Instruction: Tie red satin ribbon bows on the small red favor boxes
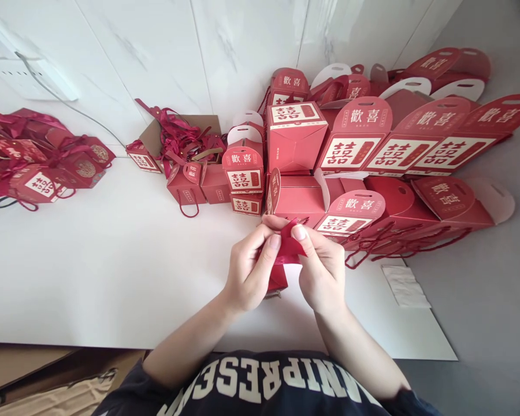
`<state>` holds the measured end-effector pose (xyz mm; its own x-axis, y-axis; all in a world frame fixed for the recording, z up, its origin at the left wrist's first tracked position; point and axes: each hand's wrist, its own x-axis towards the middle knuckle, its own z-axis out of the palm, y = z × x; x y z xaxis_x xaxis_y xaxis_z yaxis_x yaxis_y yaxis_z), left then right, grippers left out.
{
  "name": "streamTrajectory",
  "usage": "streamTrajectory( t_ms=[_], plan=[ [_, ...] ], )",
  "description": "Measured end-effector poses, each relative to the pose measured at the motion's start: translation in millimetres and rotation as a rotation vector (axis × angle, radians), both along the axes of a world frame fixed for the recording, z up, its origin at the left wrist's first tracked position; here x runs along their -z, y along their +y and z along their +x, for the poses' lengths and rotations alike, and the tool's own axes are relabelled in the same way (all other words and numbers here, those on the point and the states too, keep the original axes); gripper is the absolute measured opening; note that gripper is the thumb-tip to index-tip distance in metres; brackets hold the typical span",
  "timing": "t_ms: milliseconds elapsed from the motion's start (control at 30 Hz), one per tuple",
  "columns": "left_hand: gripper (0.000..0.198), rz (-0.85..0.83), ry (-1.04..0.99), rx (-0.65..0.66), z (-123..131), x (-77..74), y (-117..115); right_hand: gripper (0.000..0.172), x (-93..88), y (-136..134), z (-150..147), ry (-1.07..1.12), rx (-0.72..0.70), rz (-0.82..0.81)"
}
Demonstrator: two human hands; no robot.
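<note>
A dark red ribbon point(291, 247) is pinched between my two hands, just above a small red box point(278, 278) on the white table. My left hand point(253, 263) has its thumb pressed against the fingers on the ribbon's left side. From the right, my right hand point(323, 266) grips the ribbon between thumb and fingers. The hands hide most of the small box and part of the ribbon.
Red gift boxes point(351, 153) stand stacked at the back right, against the wall. An open carton point(151, 137) of ribbons is at the back centre. More ribboned boxes point(43, 182) lie far left. Folded white paper point(405, 286) rests on the white table point(112, 271).
</note>
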<state>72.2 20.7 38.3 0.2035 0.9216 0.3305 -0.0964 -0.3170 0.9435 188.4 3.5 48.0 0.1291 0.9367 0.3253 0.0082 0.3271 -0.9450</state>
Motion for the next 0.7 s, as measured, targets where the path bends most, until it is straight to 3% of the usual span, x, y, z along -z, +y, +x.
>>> streamTrajectory(
  t_ms=[100,300,533,700],
  plan=[
    [0.022,-0.029,-0.164,-0.051,7,2.1,-2,0.032,-0.1,2,0,-0.116,0.041,0.113],
    [0.02,-0.197,-0.377,0.092,19,7.5,-4,0.035,3.6,6,-3,-0.181,0.105,0.097],
    [0.019,-0.173,-0.429,-0.014,20,6.5,-1,0.039,3.9,1,-2,-0.187,0.088,0.122],
    [0.018,-0.103,-0.322,-0.116,17,5.0,-3,0.042,2.3,1,-3,-0.115,0.095,0.006]
  ],
)
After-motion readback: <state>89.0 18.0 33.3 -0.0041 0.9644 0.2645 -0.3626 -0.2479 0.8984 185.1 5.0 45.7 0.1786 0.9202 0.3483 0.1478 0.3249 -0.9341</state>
